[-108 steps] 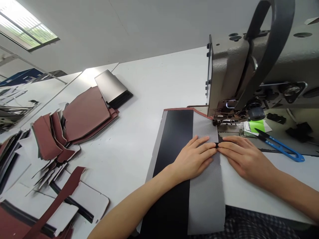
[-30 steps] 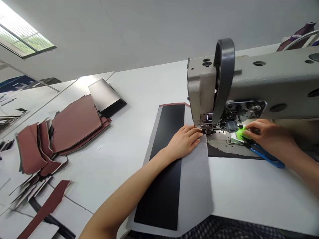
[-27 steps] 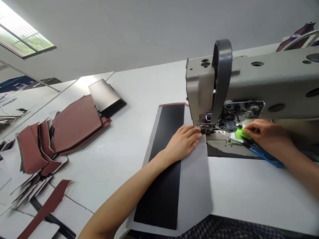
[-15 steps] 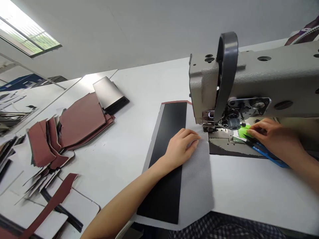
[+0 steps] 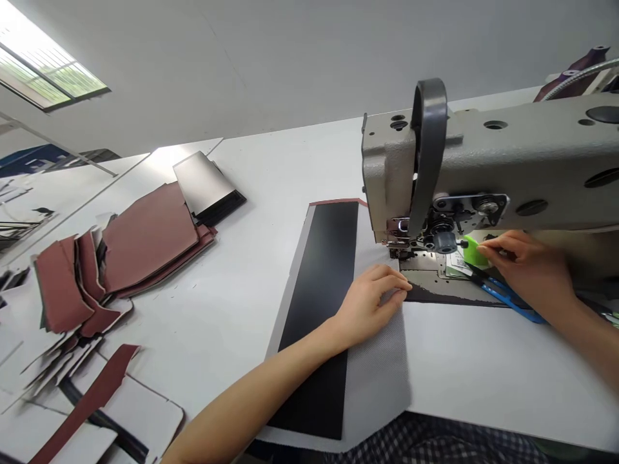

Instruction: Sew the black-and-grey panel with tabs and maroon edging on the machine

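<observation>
Grey fine-textured panel (image 5: pixel 380 374) | smooth black strip (image 5: pixel 319 270) | left hand (image 5: pixel 370 299) curled, grip unclear | right hand (image 5: pixel 527 258) pinching thin green slip (image 5: pixel 472 253)

Left hand (image 5: pixel 376 299) at panel (image 5: pixel 377 374) edge; right hand (image 5: pixel 529 264) pinching green slip (image 5: pixel 476 254) (snips (image 5: pixel 505 296) beside).

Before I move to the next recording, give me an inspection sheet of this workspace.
Surface: white table, small specks visible.
Work: grey panel with black strip, partly beneath the sewing machine.
Clutter: maroon pieces piled at image left; blue snips near right hand.
Hands: left hand on the panel; right hand has fingers at a green slip.
Cables: grey cable or hose beyond machine.
Surroundings: wall, window.
</observation>
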Available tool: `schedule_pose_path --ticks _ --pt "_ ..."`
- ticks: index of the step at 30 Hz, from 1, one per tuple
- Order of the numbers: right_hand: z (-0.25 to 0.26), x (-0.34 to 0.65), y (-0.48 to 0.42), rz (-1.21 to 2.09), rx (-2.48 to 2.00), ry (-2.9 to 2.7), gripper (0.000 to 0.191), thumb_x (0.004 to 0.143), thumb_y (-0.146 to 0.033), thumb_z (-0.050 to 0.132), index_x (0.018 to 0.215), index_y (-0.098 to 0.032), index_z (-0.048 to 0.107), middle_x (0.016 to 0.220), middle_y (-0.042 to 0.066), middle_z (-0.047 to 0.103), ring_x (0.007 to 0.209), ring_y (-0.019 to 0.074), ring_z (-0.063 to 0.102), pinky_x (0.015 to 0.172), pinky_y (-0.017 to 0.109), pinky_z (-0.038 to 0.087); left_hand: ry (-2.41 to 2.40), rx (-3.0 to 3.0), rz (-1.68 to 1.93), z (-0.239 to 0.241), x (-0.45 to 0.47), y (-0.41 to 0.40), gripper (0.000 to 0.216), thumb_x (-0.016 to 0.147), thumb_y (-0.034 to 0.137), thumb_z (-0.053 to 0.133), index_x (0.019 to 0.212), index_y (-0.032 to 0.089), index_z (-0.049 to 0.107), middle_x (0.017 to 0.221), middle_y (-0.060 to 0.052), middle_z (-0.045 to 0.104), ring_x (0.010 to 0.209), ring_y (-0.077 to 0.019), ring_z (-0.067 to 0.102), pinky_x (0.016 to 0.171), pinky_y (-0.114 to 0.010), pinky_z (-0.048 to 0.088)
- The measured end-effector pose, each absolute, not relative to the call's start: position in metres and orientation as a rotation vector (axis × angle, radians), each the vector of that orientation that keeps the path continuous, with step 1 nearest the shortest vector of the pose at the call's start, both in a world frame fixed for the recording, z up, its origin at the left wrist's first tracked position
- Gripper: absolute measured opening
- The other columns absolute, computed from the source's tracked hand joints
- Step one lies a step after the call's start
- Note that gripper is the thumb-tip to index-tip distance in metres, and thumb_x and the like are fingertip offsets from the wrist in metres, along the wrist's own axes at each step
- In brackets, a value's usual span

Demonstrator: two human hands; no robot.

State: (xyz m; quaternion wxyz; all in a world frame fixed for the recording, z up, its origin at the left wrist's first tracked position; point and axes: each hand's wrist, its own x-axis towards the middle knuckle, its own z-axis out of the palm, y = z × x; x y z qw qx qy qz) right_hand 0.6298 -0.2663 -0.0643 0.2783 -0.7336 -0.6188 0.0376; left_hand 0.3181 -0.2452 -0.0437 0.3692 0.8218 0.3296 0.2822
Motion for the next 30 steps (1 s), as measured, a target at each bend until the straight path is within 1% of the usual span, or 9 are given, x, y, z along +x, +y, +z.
schedule_pose_path --ticks 3,7,10,12,15,18,20,24,30 --pt "-0.051 0.615 -0.284 0.029 -1.847 -1.613 0.032 0.096 -0.051 0.057 0.086 -0.025 0.072 0.091 0.003 0.071 0.081 0.0203 0.064 0.066 0.032 0.043 0.859 1.904 0.729 -0.040 0.328 -0.252 0.015 0.094 0.019 0.066 0.109 0.022 0.070 0.117 -0.006 0.071 0.109 -0.0197 0.068 0.091 -0.034 0.060" --pt "-0.037 0.576 -0.311 0.225 -1.508 -1.747 0.016 0.096 -0.043 0.065 0.089 -0.030 0.073 0.089 -0.002 0.071 0.078 0.0175 0.067 0.068 0.030 0.049 0.839 1.795 0.737 -0.038 0.346 -0.265 0.051 0.084 0.029 0.082 0.127 0.021 0.055 0.130 -0.011 0.067 0.122 -0.0235 0.065 0.102 -0.038 0.057" --pt "-0.035 0.553 -0.320 0.429 -1.371 -1.841 0.016 0.100 -0.041 0.060 0.094 -0.033 0.073 0.088 -0.002 0.069 0.070 0.0152 0.064 0.059 0.028 0.049 0.872 1.830 0.790 -0.040 0.340 -0.262 0.024 0.094 0.026 0.070 0.111 0.018 0.055 0.107 -0.009 0.073 0.096 -0.0162 0.072 0.085 -0.030 0.061" --pt "-0.038 0.549 -0.319 0.463 -1.396 -1.845 0.018 0.100 -0.044 0.059 0.107 -0.033 0.072 0.089 -0.001 0.068 0.062 0.0141 0.058 0.053 0.028 0.048 0.948 1.982 0.928 -0.042 0.324 -0.250 0.009 0.098 0.025 0.062 0.101 0.018 0.058 0.096 -0.006 0.073 0.085 -0.0140 0.071 0.078 -0.028 0.059" --pt "-0.046 0.551 -0.312 0.471 -1.459 -1.857 0.026 0.100 -0.046 0.057 0.119 -0.032 0.067 0.092 0.000 0.067 0.054 0.0123 0.052 0.047 0.027 0.046 1.019 2.485 1.006 -0.048 0.297 -0.227 0.015 0.102 0.022 0.052 0.093 0.020 0.063 0.092 -0.004 0.075 0.083 -0.0155 0.067 0.078 -0.032 0.055" --pt "-0.055 0.552 -0.307 0.428 -1.442 -1.961 0.022 0.102 -0.039 0.053 0.115 -0.029 0.068 0.102 0.000 0.069 0.055 0.0110 0.055 0.048 0.026 0.047 0.822 2.927 0.676 -0.057 0.285 -0.216 0.026 0.103 0.015 0.042 0.098 0.020 0.067 0.094 -0.005 0.076 0.081 -0.0164 0.065 0.075 -0.032 0.052" --pt "-0.060 0.550 -0.306 0.343 -1.397 -2.072 0.023 0.103 -0.033 0.050 0.116 -0.027 0.068 0.107 0.001 0.070 0.060 0.0115 0.060 0.053 0.027 0.050 0.735 2.995 0.507 -0.061 0.287 -0.218 0.025 0.105 0.021 0.043 0.107 0.020 0.068 0.103 -0.006 0.076 0.088 -0.0175 0.065 0.079 -0.032 0.052" --pt "-0.066 0.543 -0.300 0.182 -1.293 -2.245 0.025 0.104 -0.026 0.046 0.117 -0.021 0.067 0.108 0.002 0.070 0.079 0.0152 0.069 0.065 0.029 0.054 0.782 2.946 0.475 -0.062 0.291 -0.226 0.029 0.105 0.038 0.049 0.116 0.020 0.069 0.116 -0.008 0.074 0.109 -0.0222 0.064 0.094 -0.036 0.051" --pt "-0.070 0.534 -0.283 0.030 -1.176 -2.372 0.025 0.103 -0.015 0.046 0.119 -0.017 0.066 0.103 0.005 0.068 0.089 0.0185 0.067 0.079 0.034 0.052 0.754 2.928 0.504 -0.067 0.288 -0.226 0.037 0.107 0.037 0.045 0.131 0.017 0.064 0.137 -0.007 0.068 0.126 -0.0221 0.060 0.104 -0.037 0.049"
